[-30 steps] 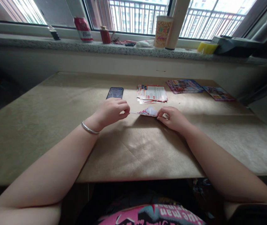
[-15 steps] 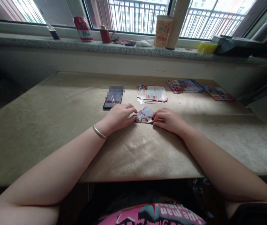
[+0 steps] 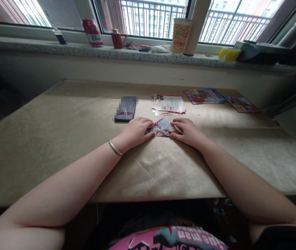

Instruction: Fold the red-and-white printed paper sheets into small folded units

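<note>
A small folded colour leaflet [image 3: 162, 128] lies flat on the brown paper-covered table [image 3: 59, 139]. My left hand [image 3: 136, 132], with a silver bangle on its wrist, presses on the leaflet's left edge with curled fingers. On the right edge rests my right hand [image 3: 186, 131], its fingers stretched flat over the paper. Both hands touch the leaflet and hold it down against the table.
A dark phone [image 3: 125, 110] lies just beyond my left hand. Further back are a stack of leaflets [image 3: 168, 103] and two more leaflets [image 3: 204, 96] to the right. On the windowsill stand a red can [image 3: 92, 32], a paper cup [image 3: 180, 34] and a yellow sponge [image 3: 229, 53].
The leaflet was held up between both hands a second ago; now it lies flat on the table with both hands pressing on it. The hands moved closer together.
</note>
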